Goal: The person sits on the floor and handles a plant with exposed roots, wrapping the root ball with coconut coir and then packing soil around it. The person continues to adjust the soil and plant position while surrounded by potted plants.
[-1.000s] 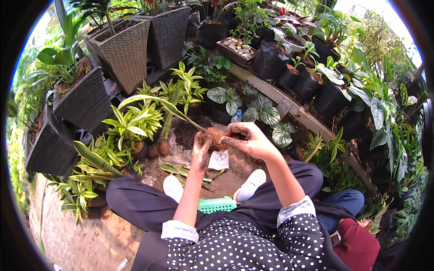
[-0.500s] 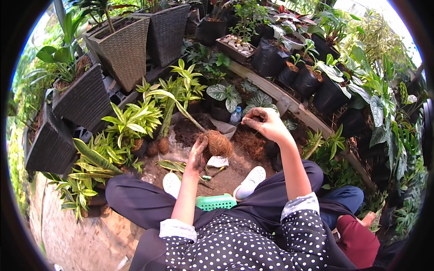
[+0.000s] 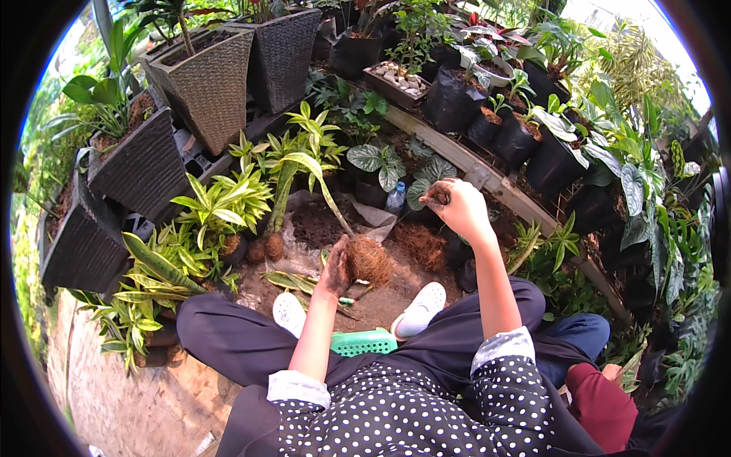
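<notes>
My left hand (image 3: 335, 269), dirty with soil, cups a round ball of brown coconut fibre (image 3: 370, 261) from its left side. A long yellow-edged snake plant leaf (image 3: 324, 185) rises out of the ball, bending over to the left at its top. To the right and higher, my right hand (image 3: 459, 207) is raised with its soiled fingers pinched together. Whatever lies in that pinch is too small to make out. Below the right hand, a loose heap of brown fibre (image 3: 420, 245) rests on the ground.
Dark soil (image 3: 320, 222) lies on a pale sheet beyond the ball, near a small blue bottle (image 3: 396, 198). A green perforated basket (image 3: 364, 342) sits between my legs. Potted plants and tall grey planters (image 3: 204, 84) ring the spot. Another person's maroon sleeve (image 3: 601, 405) shows at right.
The fibre ball has tipped and sunk slightly, and its leaf stands more upright. My right hand has shifted a little to the right, still pinched.
</notes>
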